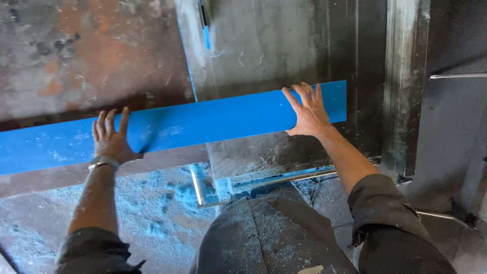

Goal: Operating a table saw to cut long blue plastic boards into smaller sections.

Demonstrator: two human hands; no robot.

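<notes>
A long blue board (203,124) lies across a grey metal machine table (264,45), running from the left edge of view to the right of centre. My left hand (110,138) presses flat on the board's left part, fingers spread, a metal bracelet at the wrist. My right hand (308,111) rests flat on the board near its right end, fingers pointing away from me. Both hands lie on top of the board rather than gripping around it.
A rusty metal plate (86,50) sits behind the board at left. Blue dust covers the floor (152,213) and my dark trousers (274,238). A vertical metal rail (403,86) stands at right, with thin steel rods (264,182) below the table.
</notes>
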